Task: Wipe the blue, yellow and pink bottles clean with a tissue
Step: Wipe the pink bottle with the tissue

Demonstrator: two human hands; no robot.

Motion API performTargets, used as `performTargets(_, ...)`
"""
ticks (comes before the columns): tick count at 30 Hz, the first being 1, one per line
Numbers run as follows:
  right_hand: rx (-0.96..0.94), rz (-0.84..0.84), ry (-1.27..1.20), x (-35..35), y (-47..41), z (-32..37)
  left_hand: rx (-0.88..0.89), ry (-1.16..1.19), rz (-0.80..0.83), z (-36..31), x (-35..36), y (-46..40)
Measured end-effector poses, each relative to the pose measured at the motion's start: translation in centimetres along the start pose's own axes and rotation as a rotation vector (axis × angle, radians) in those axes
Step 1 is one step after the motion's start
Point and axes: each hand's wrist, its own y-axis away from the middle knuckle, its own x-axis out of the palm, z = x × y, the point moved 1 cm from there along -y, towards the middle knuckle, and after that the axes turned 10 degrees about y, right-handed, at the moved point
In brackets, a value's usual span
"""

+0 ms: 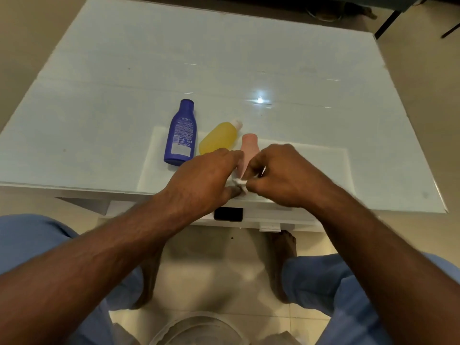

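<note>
Both hands, left hand (207, 174) and right hand (281, 174), are pinching a small tissue (239, 183) just before the lying pink bottle (247, 151); yellow bottle (220, 138) and blue bottle (180, 134) are lying left of it.

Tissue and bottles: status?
Both hands, left and right, pinch the tissue. Blue bottle, yellow bottle, pink bottle lie untouched. Nothing in the way.

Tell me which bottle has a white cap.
The yellow bottle, the middle of the three; the blue bottle and pink bottle have caps matching their bodies.
</note>
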Motion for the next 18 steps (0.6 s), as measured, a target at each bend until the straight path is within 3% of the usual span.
performTargets(5,0.119,-0.341,-0.250,-2.0,-1.0,-1.9,-0.011,0.004,-0.023,0.3,0.1,-0.2)
performTargets(12,0.110,-0.240,-0.058,-0.3,-1.7,-1.9,-0.097,0.162,-0.028,0.3,0.5,-0.4)
performTargets(18,0.149,-0.176,-0.048,-0.4,-1.3,-1.8,-0.117,0.385,-0.057,0.0,0.5,-0.8)
